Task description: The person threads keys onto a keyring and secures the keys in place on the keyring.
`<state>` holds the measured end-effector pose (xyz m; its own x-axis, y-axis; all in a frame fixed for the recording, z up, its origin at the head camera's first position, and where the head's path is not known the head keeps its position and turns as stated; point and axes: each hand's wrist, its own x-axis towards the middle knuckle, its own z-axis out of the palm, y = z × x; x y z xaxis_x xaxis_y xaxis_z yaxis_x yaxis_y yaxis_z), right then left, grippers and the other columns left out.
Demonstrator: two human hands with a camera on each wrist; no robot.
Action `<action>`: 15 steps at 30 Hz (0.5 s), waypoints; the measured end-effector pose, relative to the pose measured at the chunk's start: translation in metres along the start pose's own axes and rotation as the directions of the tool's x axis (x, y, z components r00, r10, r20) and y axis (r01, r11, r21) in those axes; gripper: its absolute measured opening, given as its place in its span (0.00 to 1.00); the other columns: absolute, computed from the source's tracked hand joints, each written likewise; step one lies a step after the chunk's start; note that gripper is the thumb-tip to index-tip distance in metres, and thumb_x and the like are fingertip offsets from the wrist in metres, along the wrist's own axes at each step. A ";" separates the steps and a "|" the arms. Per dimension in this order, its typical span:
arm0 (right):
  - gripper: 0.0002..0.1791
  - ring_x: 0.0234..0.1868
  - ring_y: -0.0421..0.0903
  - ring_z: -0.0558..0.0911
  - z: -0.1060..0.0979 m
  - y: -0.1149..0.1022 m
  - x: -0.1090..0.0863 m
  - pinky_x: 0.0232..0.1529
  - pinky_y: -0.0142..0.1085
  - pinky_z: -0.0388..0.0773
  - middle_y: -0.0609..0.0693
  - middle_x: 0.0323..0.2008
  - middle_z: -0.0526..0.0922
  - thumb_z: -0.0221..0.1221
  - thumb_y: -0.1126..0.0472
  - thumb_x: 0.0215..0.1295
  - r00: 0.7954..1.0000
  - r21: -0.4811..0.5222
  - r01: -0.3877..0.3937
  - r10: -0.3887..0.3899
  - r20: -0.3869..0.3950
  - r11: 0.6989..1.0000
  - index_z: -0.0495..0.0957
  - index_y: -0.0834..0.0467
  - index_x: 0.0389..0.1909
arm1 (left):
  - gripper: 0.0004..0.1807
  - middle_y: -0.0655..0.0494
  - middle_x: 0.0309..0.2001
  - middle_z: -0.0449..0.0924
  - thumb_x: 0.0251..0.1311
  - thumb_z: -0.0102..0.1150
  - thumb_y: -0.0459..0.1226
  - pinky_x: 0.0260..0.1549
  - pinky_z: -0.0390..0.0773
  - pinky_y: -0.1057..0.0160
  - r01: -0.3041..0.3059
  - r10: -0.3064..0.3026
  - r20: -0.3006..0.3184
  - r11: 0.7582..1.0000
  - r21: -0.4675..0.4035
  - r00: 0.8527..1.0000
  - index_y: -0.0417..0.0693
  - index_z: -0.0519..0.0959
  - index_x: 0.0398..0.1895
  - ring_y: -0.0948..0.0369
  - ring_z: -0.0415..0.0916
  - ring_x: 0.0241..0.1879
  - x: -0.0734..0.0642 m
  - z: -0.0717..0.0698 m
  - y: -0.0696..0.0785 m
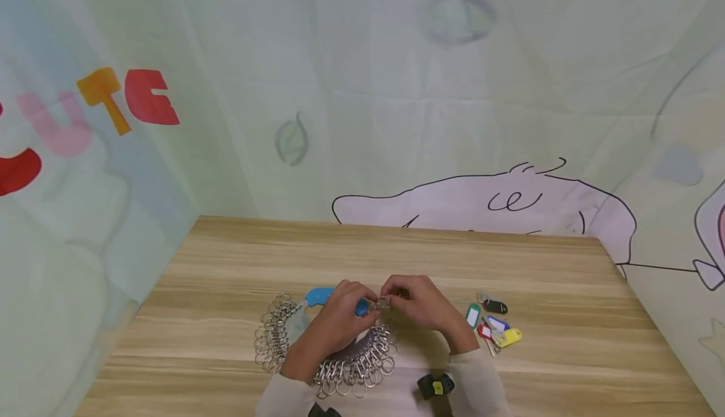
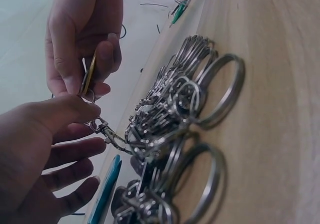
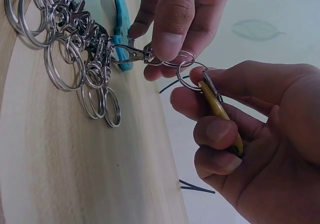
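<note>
My left hand [image 1: 342, 316] pinches the split ring of a metal swivel clasp [image 3: 137, 53] between thumb and index finger; its other fingers spread below in the left wrist view. My right hand [image 1: 423, 304] holds a yellow key tag [image 3: 220, 113] with a flat metal piece beside it. From the tag, a thin split ring [image 3: 184, 76] crosses the ring in my left fingers. The clasp hangs from a bunch of metal clasps with split rings [image 1: 354, 370], strung in a curve on the table. A blue plastic piece [image 1: 319, 296] shows behind my left hand.
A small pile of key tags lies right of my right hand: green [image 1: 472, 315], black [image 1: 496, 306], red, blue and yellow [image 1: 510, 338], with keys among them. The wooden table [image 1: 566, 291] meets a printed cloth backdrop [image 1: 368, 90]. A black strap [image 1: 436, 385] is by my right sleeve.
</note>
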<state>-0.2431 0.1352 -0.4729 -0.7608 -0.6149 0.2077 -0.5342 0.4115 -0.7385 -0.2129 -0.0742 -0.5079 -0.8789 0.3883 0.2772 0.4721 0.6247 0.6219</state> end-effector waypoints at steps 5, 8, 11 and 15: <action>0.07 0.32 0.40 0.79 -0.001 0.000 0.000 0.35 0.35 0.79 0.47 0.32 0.84 0.59 0.73 0.67 1.000 -0.015 -0.006 0.006 0.013 1.000 0.83 0.58 0.36 | 0.11 0.59 0.44 0.79 0.60 0.71 0.38 0.42 0.77 0.60 0.006 -0.006 0.006 1.000 -0.010 1.000 0.49 0.82 0.44 0.60 0.71 0.47 0.000 -0.001 0.000; 0.08 0.32 0.40 0.79 -0.001 0.000 0.000 0.35 0.35 0.79 0.47 0.32 0.83 0.59 0.73 0.67 1.000 -0.017 -0.008 0.008 0.021 1.000 0.83 0.58 0.36 | 0.10 0.59 0.44 0.79 0.60 0.71 0.38 0.41 0.77 0.60 0.008 -0.008 0.009 1.000 -0.018 1.000 0.49 0.82 0.43 0.59 0.71 0.47 0.000 -0.001 0.001; 0.08 0.32 0.39 0.79 -0.002 0.000 0.000 0.35 0.35 0.79 0.46 0.32 0.83 0.60 0.73 0.67 1.000 -0.015 -0.007 0.007 0.028 1.000 0.84 0.58 0.36 | 0.10 0.59 0.44 0.79 0.60 0.71 0.38 0.41 0.77 0.60 0.015 -0.015 0.013 1.000 -0.025 1.000 0.49 0.82 0.43 0.59 0.71 0.46 0.000 -0.001 0.001; 0.08 0.32 0.39 0.79 -0.003 -0.001 -0.001 0.35 0.35 0.79 0.46 0.32 0.84 0.60 0.73 0.66 0.999 -0.013 0.001 -0.001 0.037 1.000 0.84 0.58 0.36 | 0.10 0.59 0.43 0.79 0.60 0.71 0.38 0.42 0.77 0.60 0.024 -0.024 0.017 0.999 -0.021 1.000 0.49 0.82 0.42 0.60 0.70 0.46 0.000 -0.001 0.002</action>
<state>-0.2433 0.1371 -0.4703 -0.7462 -0.6398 0.1841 -0.5396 0.4192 -0.7301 -0.2125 -0.0740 -0.5058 -0.8885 0.3848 0.2498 0.4492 0.6194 0.6439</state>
